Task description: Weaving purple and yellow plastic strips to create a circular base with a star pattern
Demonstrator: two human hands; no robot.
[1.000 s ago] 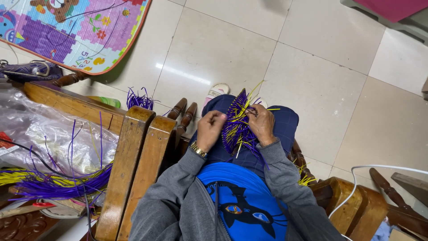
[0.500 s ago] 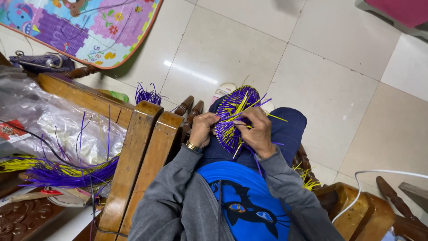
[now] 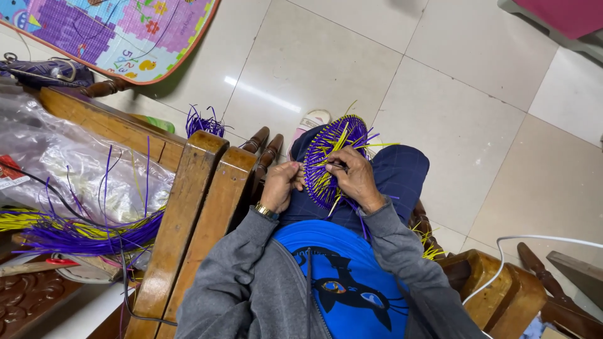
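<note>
While both hands brace it upright on the lap, woven disc (image 3: pixel 330 160): left hand (image 3: pixel 281 186) pinches rim; right hand (image 3: pixel 355 179) clasps strands.

We see a woven disc (image 3: pixel 330 160) of smooth purple and yellow plastic strips, and loose strips (image 3: pixel 75 229) of the same kind beside a crinkled clear plastic bag (image 3: pixel 69 166). The chair arm (image 3: pixel 188 207) is varnished wood. The floor tiles (image 3: pixel 352 56) are glossy; the sleeves (image 3: pixel 232 276) are matt grey cloth.
</note>
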